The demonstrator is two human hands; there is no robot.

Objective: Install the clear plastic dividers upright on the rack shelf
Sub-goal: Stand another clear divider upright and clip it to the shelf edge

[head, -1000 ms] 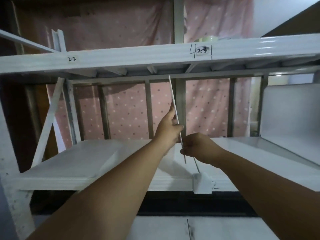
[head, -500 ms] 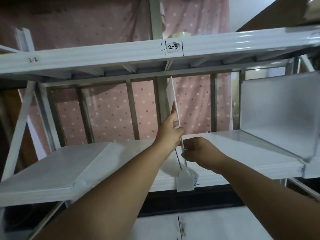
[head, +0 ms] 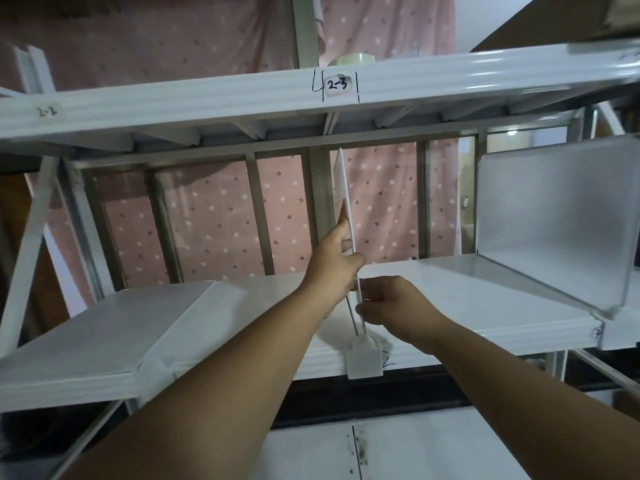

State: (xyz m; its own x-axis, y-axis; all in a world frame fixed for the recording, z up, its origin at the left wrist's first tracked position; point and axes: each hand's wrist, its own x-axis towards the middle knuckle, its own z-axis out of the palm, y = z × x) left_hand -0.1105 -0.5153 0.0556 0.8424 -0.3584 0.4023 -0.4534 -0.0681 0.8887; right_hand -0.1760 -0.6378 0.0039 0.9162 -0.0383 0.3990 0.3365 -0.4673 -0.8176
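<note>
The front edge of the upper shelf beam (head: 242, 98) carries two handwritten labels. Near the middle, a small pale sticker (head: 337, 85) reads "2-3" in black marker, framed by hand-drawn vertical lines, with a mark like a "4" to its left. Far to the left, a fainter label (head: 47, 111) reads "2-2". On the lower shelf's front edge (head: 485, 336), a black mark (head: 388, 362) beside the white clip (head: 363, 362) looks like a "2", partly hidden.
</note>
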